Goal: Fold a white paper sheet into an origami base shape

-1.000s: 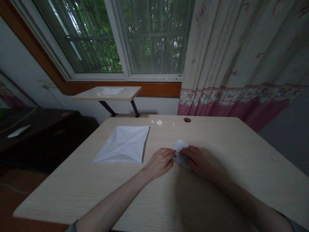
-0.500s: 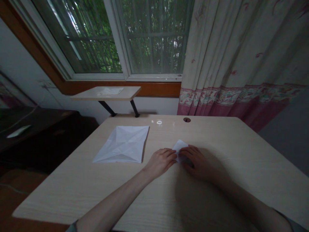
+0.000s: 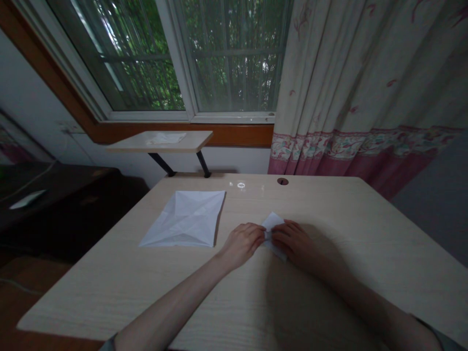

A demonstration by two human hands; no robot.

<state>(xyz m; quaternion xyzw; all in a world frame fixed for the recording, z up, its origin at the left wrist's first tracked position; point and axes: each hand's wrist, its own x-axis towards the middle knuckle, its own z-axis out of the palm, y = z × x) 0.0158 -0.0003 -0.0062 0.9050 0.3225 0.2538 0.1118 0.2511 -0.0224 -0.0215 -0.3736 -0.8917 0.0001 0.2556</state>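
Observation:
A small piece of folded white paper [image 3: 273,220] lies on the desk between my two hands. My left hand [image 3: 244,241] grips its left edge, with the fingers bent and close together. Over its right part rests my right hand [image 3: 295,242], fingers curled onto the paper and hiding some of it. A pointed corner shows beyond the fingers, and another comes out below, near my right palm. To the left of my hands, a larger square white sheet [image 3: 188,219] with creases lies flat, touched by neither hand.
The pale wooden desk [image 3: 164,292] has a round cable hole [image 3: 282,181] near its back edge. A raised shelf [image 3: 193,141] on black legs holds crumpled white paper [image 3: 166,138]. Behind are a window and a flowered curtain [image 3: 329,97]. A dark table [image 3: 73,195] stands left.
My right hand has shifted slightly on the folded paper, and more of the paper's lower corner now shows. My left hand has barely moved. The larger sheet lies as before.

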